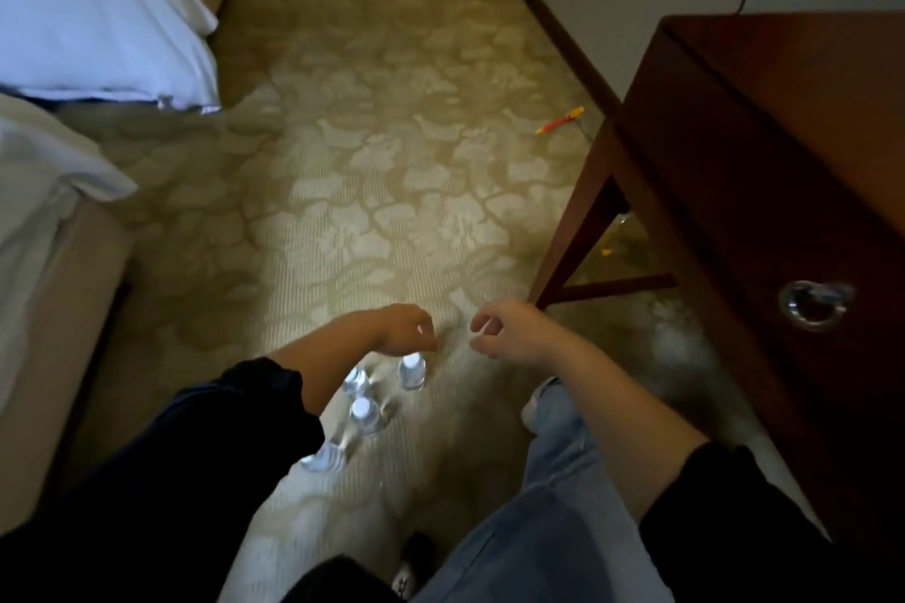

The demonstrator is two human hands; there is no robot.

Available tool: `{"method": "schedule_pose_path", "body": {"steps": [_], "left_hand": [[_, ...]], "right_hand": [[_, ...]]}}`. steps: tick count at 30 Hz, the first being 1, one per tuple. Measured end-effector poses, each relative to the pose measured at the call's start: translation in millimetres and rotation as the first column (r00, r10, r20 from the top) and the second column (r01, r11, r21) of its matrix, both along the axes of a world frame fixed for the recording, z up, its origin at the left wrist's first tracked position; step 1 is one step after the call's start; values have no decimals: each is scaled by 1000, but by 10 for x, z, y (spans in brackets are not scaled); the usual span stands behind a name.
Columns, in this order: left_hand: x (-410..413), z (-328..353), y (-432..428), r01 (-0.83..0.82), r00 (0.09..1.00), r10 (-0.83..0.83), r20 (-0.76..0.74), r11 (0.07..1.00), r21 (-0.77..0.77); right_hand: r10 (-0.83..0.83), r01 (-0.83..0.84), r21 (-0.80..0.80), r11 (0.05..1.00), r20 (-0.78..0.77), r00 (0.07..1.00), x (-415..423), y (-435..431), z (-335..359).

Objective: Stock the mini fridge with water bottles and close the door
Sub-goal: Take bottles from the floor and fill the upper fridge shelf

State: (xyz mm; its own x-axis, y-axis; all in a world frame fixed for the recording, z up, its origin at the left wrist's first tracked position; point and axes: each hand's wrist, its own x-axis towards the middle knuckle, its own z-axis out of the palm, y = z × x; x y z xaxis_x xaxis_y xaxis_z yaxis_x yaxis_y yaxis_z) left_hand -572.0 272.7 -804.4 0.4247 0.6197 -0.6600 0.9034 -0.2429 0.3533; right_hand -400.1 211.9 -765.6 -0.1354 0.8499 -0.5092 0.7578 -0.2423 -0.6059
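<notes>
With the left hand (404, 329) and right hand (504, 331) loosely curled and empty above the small clear plastic white-capped water bottles (412, 372) clustered on the patterned beige carpet (392, 191) at lower centre, a hasty grab would likely topple neighbouring bottles.

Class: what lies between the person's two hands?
In the head view, only patterned carpet shows between the left hand and the right hand; the nearest water bottle stands just below the left hand, outside that gap.
</notes>
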Motion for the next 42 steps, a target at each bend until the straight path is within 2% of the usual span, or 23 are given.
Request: {"method": "schedule_pose_path", "body": {"steps": [4, 9, 12, 17, 27, 32, 36, 39, 42], "left_hand": [[-78, -658, -163, -184, 980, 191, 61, 978, -100], [-100, -1394, -421, -489, 851, 515, 105, 849, -199], [-115, -1757, -545, -599, 781, 621, 61, 774, -208], [-7, -2155, -366, -718, 682, 731, 24, 676, -168], [304, -2750, 221, -629, 777, 627, 53, 777, 32], [296, -2894, 442, -619, 785, 619, 26, 781, 82], [283, -2855, 352, -545, 837, 546, 47, 823, 160], [281, -2707, 180, -551, 834, 538, 124, 821, 147], [286, -2470, 67, -521, 848, 491, 200, 842, 139]], "right_hand": [[-75, 70, -101, 992, -48, 996, 60, -53, -527], [-282, 280, -151, 948, 9, 959, 206, -171, -1113], [-394, 393, -121, 912, 12, 919, 191, -189, -1372], [-413, 402, -150, 903, -46, 910, 102, -4, -1598], [-428, 394, -277, 876, -76, 900, 108, 361, -2005], [-373, 336, -305, 891, -69, 925, 110, 428, -2207], [-399, 344, -338, 876, -107, 911, 46, 521, -2253], [-421, 357, -325, 876, -150, 895, -53, 588, -2163], [-374, 320, -290, 902, -155, 914, -66, 544, -2042]]}}
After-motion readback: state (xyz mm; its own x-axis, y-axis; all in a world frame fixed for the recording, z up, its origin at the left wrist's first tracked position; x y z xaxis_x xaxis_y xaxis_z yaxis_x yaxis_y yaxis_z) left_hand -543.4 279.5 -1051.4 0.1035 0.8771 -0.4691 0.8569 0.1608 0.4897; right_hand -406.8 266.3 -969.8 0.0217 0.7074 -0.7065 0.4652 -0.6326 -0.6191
